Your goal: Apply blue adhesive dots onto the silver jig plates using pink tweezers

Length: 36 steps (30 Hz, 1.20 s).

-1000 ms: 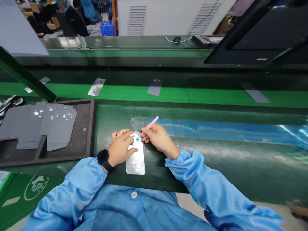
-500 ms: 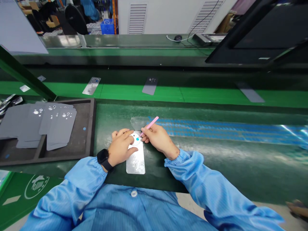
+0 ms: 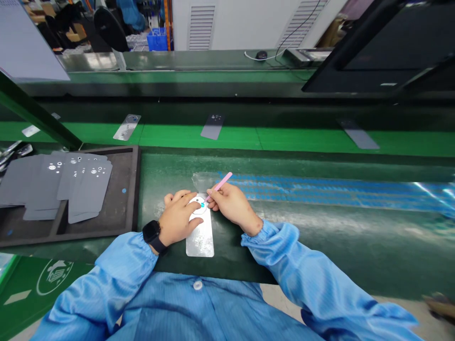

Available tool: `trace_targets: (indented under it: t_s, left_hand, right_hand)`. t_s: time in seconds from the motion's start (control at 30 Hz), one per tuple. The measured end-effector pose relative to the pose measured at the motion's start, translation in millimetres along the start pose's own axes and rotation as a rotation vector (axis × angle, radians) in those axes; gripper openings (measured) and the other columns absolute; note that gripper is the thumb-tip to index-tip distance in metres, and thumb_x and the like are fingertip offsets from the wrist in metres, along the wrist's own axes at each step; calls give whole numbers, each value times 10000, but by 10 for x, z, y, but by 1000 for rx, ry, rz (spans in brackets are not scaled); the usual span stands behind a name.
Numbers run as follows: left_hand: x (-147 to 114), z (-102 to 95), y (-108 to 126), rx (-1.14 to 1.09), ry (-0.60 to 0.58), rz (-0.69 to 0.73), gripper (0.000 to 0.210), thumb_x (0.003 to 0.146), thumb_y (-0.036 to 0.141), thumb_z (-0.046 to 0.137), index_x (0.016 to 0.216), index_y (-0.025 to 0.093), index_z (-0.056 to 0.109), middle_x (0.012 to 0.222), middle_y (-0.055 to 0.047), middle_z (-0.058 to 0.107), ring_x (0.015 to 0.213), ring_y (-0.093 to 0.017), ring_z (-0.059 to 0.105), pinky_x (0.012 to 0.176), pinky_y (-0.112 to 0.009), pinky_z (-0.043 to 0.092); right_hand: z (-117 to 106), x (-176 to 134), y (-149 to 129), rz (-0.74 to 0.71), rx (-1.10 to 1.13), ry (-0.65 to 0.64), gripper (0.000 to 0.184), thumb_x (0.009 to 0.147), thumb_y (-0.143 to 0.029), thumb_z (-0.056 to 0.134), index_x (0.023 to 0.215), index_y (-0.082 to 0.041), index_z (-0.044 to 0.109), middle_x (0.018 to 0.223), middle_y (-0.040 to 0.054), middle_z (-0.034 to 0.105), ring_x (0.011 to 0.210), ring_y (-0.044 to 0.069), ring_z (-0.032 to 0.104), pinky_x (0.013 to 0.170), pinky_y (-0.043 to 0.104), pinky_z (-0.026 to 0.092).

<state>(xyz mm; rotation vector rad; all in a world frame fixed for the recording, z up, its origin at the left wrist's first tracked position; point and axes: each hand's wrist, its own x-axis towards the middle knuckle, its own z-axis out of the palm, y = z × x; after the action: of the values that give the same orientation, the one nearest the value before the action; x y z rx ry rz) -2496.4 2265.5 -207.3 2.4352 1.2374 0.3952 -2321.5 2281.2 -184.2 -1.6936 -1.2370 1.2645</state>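
Note:
A silvery phone back panel (image 3: 200, 240) lies flat on the green bench, its camera circle at the far end. Across its upper left rests my left hand (image 3: 180, 213), fingers spread, the index fingertip beside a small blue dot (image 3: 202, 205) in the circle. Pink tweezers (image 3: 224, 180) are pinched in my right hand (image 3: 232, 204), tips pointing down at the blue dot. Whether the tips grip the dot cannot be made out. Just beyond my hands is a piece of clear film (image 3: 204, 181).
At left, a dark tray (image 3: 133, 189) holds several grey back panels (image 3: 88, 192). A long clear strip with rows of blue dots (image 3: 320, 193) runs off to the right. Behind, a green conveyor belt (image 3: 284, 137) carries spaced panels. A monitor (image 3: 384, 52) overhangs the back right.
The panels on the conveyor have shifted left. My left index fingertip has edged closer to the blue dot. The tweezers stay at nearly the same spot.

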Motion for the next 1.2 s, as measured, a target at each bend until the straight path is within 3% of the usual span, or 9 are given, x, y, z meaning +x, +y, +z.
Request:
trace_targets:
  t_s: [0.3,0.37,0.43,0.5,0.53,0.63,0.77,1.2]
  left_hand:
    - [-10,-9,29,71,-3,16,297,810,332,633,1094,251,652,1316,-108,565,1223,-342,427,892,-538,288]
    - [-6,-14,34,66,-6,10,293,811,329,635,1093,252,646,1320,-105,564,1227,-341,425,889,-541,287]
    - [-1,-16,35,53,-8,-1,295,806,326,643,1089,245,634,1319,-105,566,1230,-339,424,891,-540,290]
    - [3,-16,33,35,-9,-12,311,797,329,654,1090,231,615,1314,-109,568,1230,-334,425,898,-535,297]
    - [3,-15,32,29,-7,-16,317,795,334,656,1088,224,606,1312,-113,567,1230,-332,424,901,-533,301]
    - [4,-11,30,31,8,-32,297,804,360,646,1055,212,589,1323,-131,548,1230,-334,415,899,-528,317]
    - [4,-6,31,44,20,-55,280,799,377,659,1001,196,588,1343,-147,516,1233,-350,385,892,-531,331]
    - [95,-55,54,35,-15,-66,366,764,417,705,1015,199,554,1188,-113,546,1173,-322,378,865,-481,353]
  right_hand:
    - [-26,-3,113,-104,-54,36,122,827,-292,573,760,-193,551,585,8,631,484,124,589,455,213,490]
    - [-74,-73,116,-276,-170,134,130,843,-312,543,776,-202,546,660,38,646,595,162,622,562,270,530]
    - [-111,-163,123,-548,-341,195,117,859,-272,491,785,-203,550,787,75,651,777,201,633,731,329,535]
    - [-117,-245,143,-745,-541,122,143,852,-189,438,823,-193,577,898,97,633,892,211,610,822,341,506]
    - [-106,-276,156,-774,-649,51,173,845,-159,425,854,-186,596,932,101,624,894,207,606,816,332,503]
    - [-46,-324,188,-679,-979,-122,211,864,-181,453,956,-174,642,998,103,614,804,192,615,707,296,502]
    - [12,-347,187,-597,-1212,-163,253,904,-248,493,1102,-192,639,1068,114,616,779,183,630,633,262,473]
    - [12,-343,72,-525,-1251,-234,230,958,-272,429,1024,-184,631,1038,84,618,915,213,627,688,275,466]
